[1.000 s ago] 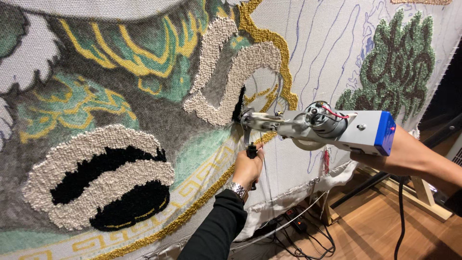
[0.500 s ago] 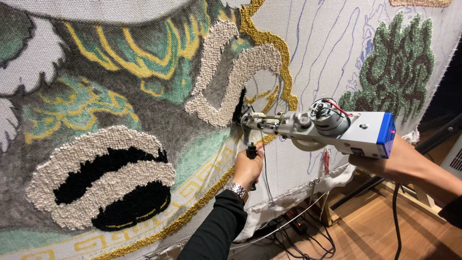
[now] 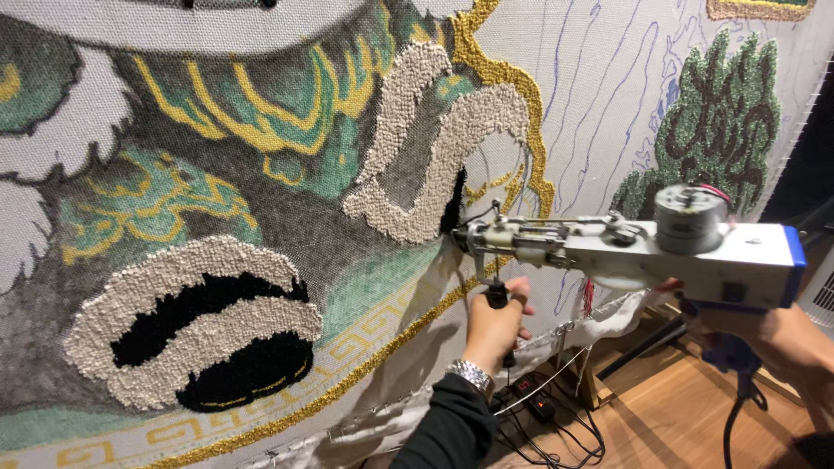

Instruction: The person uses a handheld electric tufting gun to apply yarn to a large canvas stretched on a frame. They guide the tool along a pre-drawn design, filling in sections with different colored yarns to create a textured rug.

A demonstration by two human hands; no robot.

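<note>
Fingers of the left hand (image 3: 493, 326) curl shut around the tufting gun's (image 3: 643, 252) black front handle; the right hand (image 3: 773, 334) wraps its rear grip. Just above the left fingers, the needle meets the stretched cloth (image 3: 599, 95). Cream and black patches look tufted; blue-outlined areas remain bare.

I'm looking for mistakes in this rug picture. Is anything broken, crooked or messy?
Nothing looks broken. The left hand and right hand hold the tufting gun level against the stretched cloth. The only messy bit is the tangle of black cables on the wooden floor, and loose white fabric bunched at the cloth's lower edge.
</note>
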